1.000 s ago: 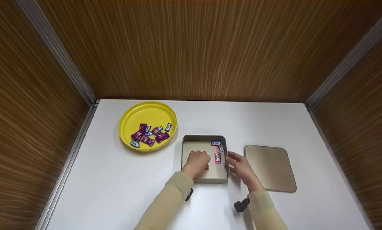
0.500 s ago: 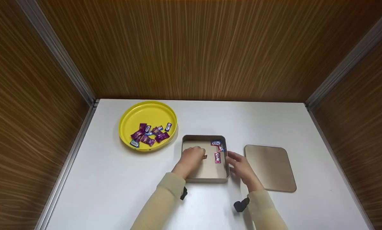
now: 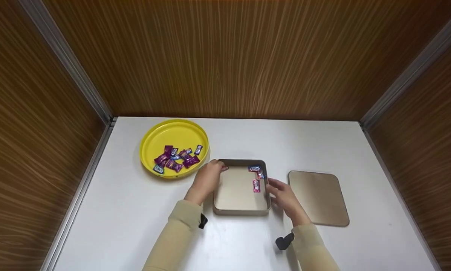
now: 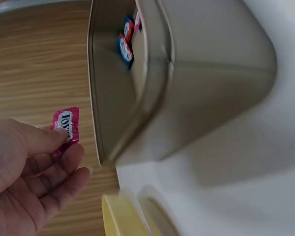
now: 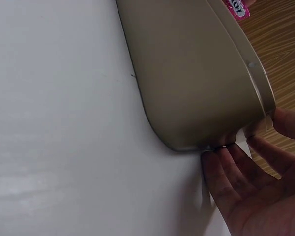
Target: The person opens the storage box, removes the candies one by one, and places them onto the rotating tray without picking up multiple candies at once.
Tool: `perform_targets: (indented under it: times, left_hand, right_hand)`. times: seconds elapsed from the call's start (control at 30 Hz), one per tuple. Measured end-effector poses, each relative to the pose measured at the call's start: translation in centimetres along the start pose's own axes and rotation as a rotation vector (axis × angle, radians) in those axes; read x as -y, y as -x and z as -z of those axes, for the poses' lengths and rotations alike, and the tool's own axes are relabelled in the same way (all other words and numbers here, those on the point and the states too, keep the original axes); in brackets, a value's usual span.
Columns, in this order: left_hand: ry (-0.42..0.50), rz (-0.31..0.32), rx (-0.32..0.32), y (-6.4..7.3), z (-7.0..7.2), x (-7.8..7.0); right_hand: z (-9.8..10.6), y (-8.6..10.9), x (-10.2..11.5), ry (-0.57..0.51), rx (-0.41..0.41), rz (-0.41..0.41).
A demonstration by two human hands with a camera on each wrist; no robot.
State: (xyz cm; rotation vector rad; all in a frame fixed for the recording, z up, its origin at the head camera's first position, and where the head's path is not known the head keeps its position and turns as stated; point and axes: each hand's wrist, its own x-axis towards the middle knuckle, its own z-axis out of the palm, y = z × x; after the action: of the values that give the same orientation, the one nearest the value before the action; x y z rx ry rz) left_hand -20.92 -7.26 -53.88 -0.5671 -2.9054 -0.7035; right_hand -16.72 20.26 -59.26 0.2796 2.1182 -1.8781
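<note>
My left hand (image 3: 206, 180) pinches a pink-wrapped candy (image 4: 73, 118) between thumb and fingers, just above the left rim of an open metal tin (image 3: 240, 213). Near the tin's back right corner lie two blue and red candies (image 3: 254, 169). A separate pink candy (image 3: 256, 186) sits in front of them along the right wall. Straight fingers of my right hand (image 3: 286, 197) touch the outside of that wall; in the right wrist view, the hand (image 5: 265, 191) has its fingertips against the tin's side and a digit near the rim.
Back left on the white table (image 3: 135, 226) stands a yellow round tray (image 3: 172, 131) with several purple and blue wrapped candies (image 3: 191, 161). A flat tin lid (image 3: 319, 197) lies to the right of the tin. Wood-grain panels (image 3: 233, 56) enclose the table.
The left hand has moved from inside the tin, left and back to its left rim, lifting the pink candy with it. The right hand stays in place.
</note>
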Motion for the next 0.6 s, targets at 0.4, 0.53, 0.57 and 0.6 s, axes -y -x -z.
perform_targets:
  times: [0.4,0.53,0.57,0.6]
  left_hand:
    - [0.351,0.265,-0.288,0.8,2.0,6.0]
    - [0.431,0.377,-0.333,0.8,2.7,7.8]
    - [0.436,0.406,-0.337,0.8,2.8,8.3]
    - [0.441,0.429,-0.345,0.9,2.9,8.7]
  right_hand:
    - [0.0,0.2,0.1,0.007,0.013,-0.016]
    - [0.1,0.1,0.0,0.013,0.007,-0.015]
    - [0.1,0.1,0.0,0.015,0.005,-0.013]
    - [0.1,0.1,0.0,0.014,0.002,-0.011]
